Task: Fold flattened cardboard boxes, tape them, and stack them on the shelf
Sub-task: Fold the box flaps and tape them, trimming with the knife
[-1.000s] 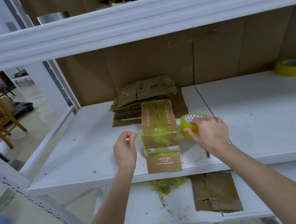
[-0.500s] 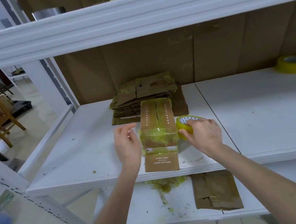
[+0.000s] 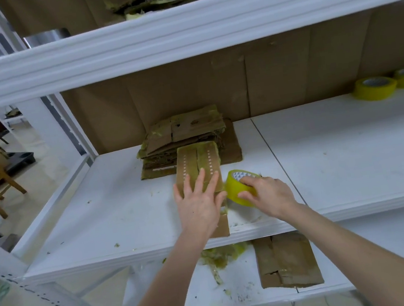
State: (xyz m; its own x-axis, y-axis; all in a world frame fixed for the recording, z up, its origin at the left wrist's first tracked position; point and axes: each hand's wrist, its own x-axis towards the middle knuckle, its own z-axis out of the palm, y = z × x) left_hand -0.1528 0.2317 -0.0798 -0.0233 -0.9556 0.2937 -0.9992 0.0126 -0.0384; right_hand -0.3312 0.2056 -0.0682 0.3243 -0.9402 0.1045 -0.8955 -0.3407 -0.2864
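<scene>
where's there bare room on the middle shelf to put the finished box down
Bare patches: the shelf left of the box, and the wide stretch between the held tape roll and the two spare rolls at back right. It is crowded around both hands and the flat cardboard pile behind.

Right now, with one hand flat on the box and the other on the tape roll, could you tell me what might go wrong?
1. The box juts over the front edge of the shelf under the left hand; pressing near that end might tip it off.
2. The right hand holds the tape roll tilted beside the box, so the tape may wrinkle or stick crooked.
</scene>
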